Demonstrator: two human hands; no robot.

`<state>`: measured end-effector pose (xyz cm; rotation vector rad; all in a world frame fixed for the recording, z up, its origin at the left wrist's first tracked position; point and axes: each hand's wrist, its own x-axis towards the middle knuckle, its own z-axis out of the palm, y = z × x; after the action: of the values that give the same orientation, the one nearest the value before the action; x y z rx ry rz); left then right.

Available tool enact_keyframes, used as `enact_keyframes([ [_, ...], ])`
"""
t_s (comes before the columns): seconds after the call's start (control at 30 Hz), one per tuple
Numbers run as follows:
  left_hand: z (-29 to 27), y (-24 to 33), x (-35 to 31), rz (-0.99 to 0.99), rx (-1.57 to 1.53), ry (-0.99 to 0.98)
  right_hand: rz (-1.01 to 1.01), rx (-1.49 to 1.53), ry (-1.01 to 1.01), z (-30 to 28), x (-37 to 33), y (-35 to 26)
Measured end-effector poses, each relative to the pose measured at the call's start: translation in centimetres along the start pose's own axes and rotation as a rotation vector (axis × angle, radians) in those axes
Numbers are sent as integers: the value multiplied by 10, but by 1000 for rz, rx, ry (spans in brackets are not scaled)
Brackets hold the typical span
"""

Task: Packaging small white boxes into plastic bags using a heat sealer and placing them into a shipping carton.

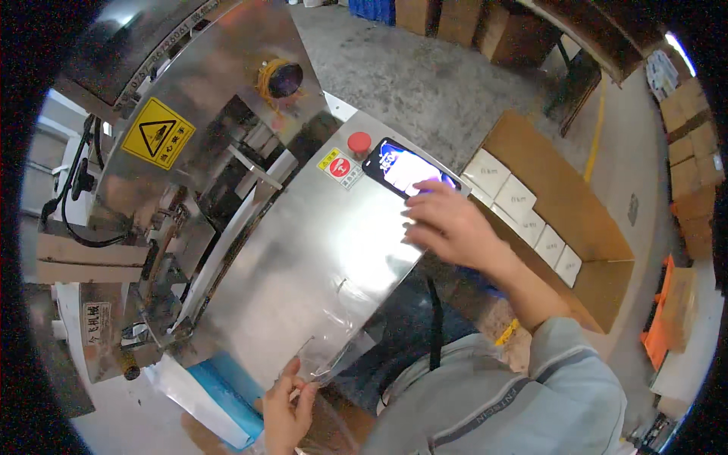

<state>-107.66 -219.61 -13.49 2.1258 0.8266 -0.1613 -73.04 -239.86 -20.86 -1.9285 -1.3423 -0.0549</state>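
- Phone (390,168) lies screen-up and lit on the steel desk (265,284), just beside the red button (359,142) and near the open cardboard box (565,178) of white cartons (518,199).
- Right hand (453,230) reaches over the phone's lower edge, its grip loosely spread and holding nothing visible; whether a fingertip meets the glass, I cannot tell.
- Left hand (290,406) pinches clear plastic film (327,353) at the desk's near edge, its grip narrow, thumb against fingers.
- The step in hand seems to be a touch on the screen, with the film merely held.
- A further move on the phone calls for one light fingertip; handling the film calls for the right hand at its free edge, since it looks limp.
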Motion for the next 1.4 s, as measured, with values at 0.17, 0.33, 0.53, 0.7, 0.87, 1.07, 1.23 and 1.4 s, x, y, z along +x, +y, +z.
enact_keyframes([
  [0.17,6,-3,0,-59,-94,22,22,-173,-20,-19,-4,15],
  [0.33,4,-2,2,-44,-40,26,30,-189,-34,-12,-2,24],
  [0.53,4,-3,2,-41,-32,32,142,-248,96,-14,3,43],
  [0.7,4,0,4,-25,-12,25,-13,-169,-19,-3,14,34],
  [0.87,5,4,1,-30,-78,36,28,-164,0,-6,9,33],
  [1.07,4,-1,0,144,83,158,-75,189,-66,20,-1,-24],
  [1.23,3,18,13,173,75,21,-294,402,-465,41,9,-119],
  [1.4,-10,2,-6,301,7,97,-350,415,-739,70,12,-124],
])
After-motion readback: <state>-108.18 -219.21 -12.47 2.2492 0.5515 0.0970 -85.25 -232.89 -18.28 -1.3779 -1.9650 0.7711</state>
